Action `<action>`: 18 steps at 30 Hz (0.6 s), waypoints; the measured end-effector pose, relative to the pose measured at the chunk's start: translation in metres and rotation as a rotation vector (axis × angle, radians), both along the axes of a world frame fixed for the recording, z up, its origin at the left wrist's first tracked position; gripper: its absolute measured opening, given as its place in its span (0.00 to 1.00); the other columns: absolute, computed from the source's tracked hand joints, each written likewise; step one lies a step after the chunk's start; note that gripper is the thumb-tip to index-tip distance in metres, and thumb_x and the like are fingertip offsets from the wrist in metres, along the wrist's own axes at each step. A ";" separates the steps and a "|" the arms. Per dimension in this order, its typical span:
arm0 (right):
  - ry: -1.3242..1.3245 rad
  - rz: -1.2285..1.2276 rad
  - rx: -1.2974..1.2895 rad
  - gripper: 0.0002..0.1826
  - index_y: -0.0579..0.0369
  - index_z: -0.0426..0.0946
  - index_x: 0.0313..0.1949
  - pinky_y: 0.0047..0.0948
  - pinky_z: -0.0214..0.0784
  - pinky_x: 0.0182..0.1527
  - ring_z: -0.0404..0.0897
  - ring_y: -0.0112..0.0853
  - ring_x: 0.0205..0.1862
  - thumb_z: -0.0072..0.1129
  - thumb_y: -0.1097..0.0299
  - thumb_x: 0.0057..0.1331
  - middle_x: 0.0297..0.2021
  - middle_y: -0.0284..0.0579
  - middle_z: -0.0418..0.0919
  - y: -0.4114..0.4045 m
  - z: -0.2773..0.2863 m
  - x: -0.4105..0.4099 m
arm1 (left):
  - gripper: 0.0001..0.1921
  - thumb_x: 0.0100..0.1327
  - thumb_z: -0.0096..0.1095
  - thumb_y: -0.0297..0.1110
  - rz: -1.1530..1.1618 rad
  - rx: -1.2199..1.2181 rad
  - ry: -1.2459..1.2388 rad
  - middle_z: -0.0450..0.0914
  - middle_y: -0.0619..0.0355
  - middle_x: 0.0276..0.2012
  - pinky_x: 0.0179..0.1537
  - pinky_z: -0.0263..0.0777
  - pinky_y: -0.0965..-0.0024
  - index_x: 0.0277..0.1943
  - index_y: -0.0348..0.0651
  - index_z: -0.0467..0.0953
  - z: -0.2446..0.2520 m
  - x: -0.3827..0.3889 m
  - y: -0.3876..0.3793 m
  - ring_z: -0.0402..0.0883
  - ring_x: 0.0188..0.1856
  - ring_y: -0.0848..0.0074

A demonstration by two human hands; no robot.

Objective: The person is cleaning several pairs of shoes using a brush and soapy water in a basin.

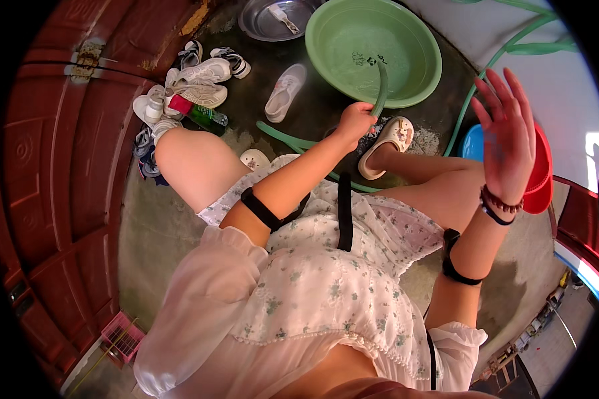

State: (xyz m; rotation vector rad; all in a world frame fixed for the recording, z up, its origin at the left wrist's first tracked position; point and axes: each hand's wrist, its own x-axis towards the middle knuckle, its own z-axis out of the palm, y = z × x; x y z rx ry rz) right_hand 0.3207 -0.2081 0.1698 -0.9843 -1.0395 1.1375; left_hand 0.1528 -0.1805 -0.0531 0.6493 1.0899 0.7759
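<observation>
My left hand is closed around a green hose near its end. The hose end points into a large light-green plastic basin, where clear water seems to lie over a dark printed pattern. My right hand is raised at the right, fingers spread and palm showing, with nothing in it; a bracelet and a dark band circle its wrist. Behind it are a red plastic item and a blue one, partly hidden. A single white shoe lies on the floor left of the basin.
A metal basin holds a white-handled brush. Several shoes and a green bottle with a red top lie by the reddish door. Further hose runs across the wet floor. A pink basket stands lower left.
</observation>
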 end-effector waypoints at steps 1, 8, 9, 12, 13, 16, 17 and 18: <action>0.064 0.033 -0.021 0.23 0.65 0.56 0.55 0.31 0.62 0.50 0.66 0.36 0.51 0.41 0.67 0.63 0.51 0.54 0.63 0.021 -0.020 -0.015 | 0.14 0.52 0.51 0.21 -0.002 0.018 0.021 0.74 0.56 0.32 0.29 0.67 0.75 0.44 0.30 0.68 0.006 -0.001 -0.004 0.71 0.27 0.77; 0.010 -0.441 -0.421 0.21 0.62 0.63 0.49 0.28 0.62 0.44 0.69 0.32 0.45 0.50 0.65 0.58 0.45 0.48 0.70 0.109 -0.217 -0.057 | 0.15 0.53 0.51 0.20 0.080 0.074 0.085 0.74 0.55 0.33 0.30 0.67 0.75 0.46 0.31 0.67 0.018 -0.014 -0.021 0.72 0.31 0.77; -0.047 -0.475 -0.448 0.22 0.62 0.63 0.49 0.28 0.62 0.44 0.70 0.33 0.44 0.50 0.65 0.57 0.44 0.48 0.70 0.114 -0.244 -0.052 | 0.15 0.53 0.51 0.20 0.104 0.071 0.091 0.74 0.55 0.33 0.30 0.67 0.75 0.45 0.31 0.67 0.019 -0.011 -0.018 0.72 0.31 0.77; -0.188 -0.327 -0.652 0.24 0.63 0.62 0.49 0.29 0.65 0.40 0.73 0.35 0.39 0.47 0.58 0.59 0.42 0.50 0.71 0.096 -0.261 -0.099 | 0.13 0.53 0.50 0.19 0.177 0.063 0.088 0.75 0.55 0.33 0.30 0.67 0.75 0.44 0.32 0.67 0.002 -0.029 -0.023 0.72 0.31 0.77; -0.189 -0.306 -0.649 0.24 0.63 0.62 0.49 0.29 0.65 0.40 0.73 0.35 0.39 0.47 0.58 0.59 0.42 0.50 0.71 0.092 -0.263 -0.105 | 0.12 0.54 0.50 0.19 0.198 0.060 0.091 0.75 0.55 0.33 0.30 0.67 0.75 0.43 0.32 0.67 -0.001 -0.031 -0.025 0.73 0.31 0.77; 0.313 -0.091 -0.769 0.19 0.60 0.63 0.44 0.29 0.66 0.26 0.74 0.34 0.26 0.40 0.57 0.63 0.32 0.49 0.73 0.074 -0.261 -0.109 | 0.12 0.54 0.49 0.19 0.175 0.075 0.121 0.75 0.55 0.34 0.31 0.67 0.75 0.43 0.32 0.67 -0.004 -0.033 -0.030 0.73 0.33 0.77; 0.311 -0.080 -0.772 0.19 0.60 0.63 0.44 0.29 0.66 0.26 0.74 0.34 0.26 0.40 0.57 0.63 0.32 0.49 0.73 0.072 -0.263 -0.109 | 0.12 0.54 0.49 0.19 0.141 0.093 0.158 0.75 0.56 0.34 0.31 0.67 0.75 0.43 0.32 0.67 -0.004 -0.032 -0.030 0.72 0.33 0.77; 0.350 -0.099 -0.798 0.17 0.59 0.63 0.43 0.28 0.66 0.25 0.74 0.33 0.25 0.39 0.57 0.63 0.29 0.47 0.73 0.072 -0.264 -0.113 | 0.13 0.53 0.51 0.22 0.095 0.202 0.301 0.75 0.54 0.36 0.34 0.68 0.72 0.43 0.35 0.68 -0.017 -0.035 -0.031 0.74 0.36 0.72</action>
